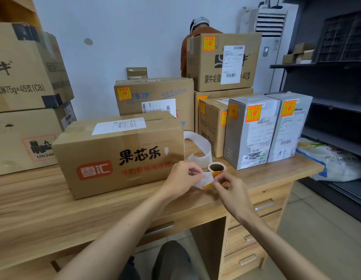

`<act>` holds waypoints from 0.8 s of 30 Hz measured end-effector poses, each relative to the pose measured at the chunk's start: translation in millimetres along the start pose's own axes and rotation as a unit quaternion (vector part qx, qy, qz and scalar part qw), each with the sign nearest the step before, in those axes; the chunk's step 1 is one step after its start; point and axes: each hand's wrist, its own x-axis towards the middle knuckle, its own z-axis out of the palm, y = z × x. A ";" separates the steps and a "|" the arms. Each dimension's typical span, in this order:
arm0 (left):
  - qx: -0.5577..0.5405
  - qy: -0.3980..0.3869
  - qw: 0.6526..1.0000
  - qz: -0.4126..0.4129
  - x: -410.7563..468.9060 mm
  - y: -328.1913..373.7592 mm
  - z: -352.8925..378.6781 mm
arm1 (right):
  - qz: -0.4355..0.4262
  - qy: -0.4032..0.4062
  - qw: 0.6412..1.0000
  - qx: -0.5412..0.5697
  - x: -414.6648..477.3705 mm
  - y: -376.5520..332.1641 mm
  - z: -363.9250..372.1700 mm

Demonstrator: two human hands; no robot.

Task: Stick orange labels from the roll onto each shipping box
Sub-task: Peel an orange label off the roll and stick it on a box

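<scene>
The left hand (181, 176) pinches the left edge of a white backing strip (205, 179). The right hand (234, 190) pinches its right end, where an orange label (208, 186) shows. Just beyond, the small cardboard-cored roll of orange labels (217, 167) stands on the light wooden desk (54, 209), right of a large brown cardboard box (119, 154). Farther right, tall grey boxes (236, 142) bear orange stickers.

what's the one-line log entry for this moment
left hand: pinches label strip | right hand: pinches label strip | front box: no orange label visible
</scene>
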 end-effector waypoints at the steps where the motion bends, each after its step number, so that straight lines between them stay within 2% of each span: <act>1: -0.002 0.005 1.000 -0.003 0.8 -0.1 0.5 | 0.005 0.003 1.000 0.003 -0.7 0.5 -1.7; 17: 0.016 0.024 0.999 -0.039 4.6 3.9 4.2 | 0.050 0.053 0.994 0.083 -15.7 0.8 -43.2; 21: 0.015 0.027 0.999 -0.029 -0.7 9.1 -0.6 | 0.020 0.070 0.996 0.043 -18.0 -4.7 -52.4; 24: 0.004 0.071 0.997 0.000 -6.5 21.6 -9.3 | -0.042 0.077 0.996 -0.021 -16.3 -15.1 -49.5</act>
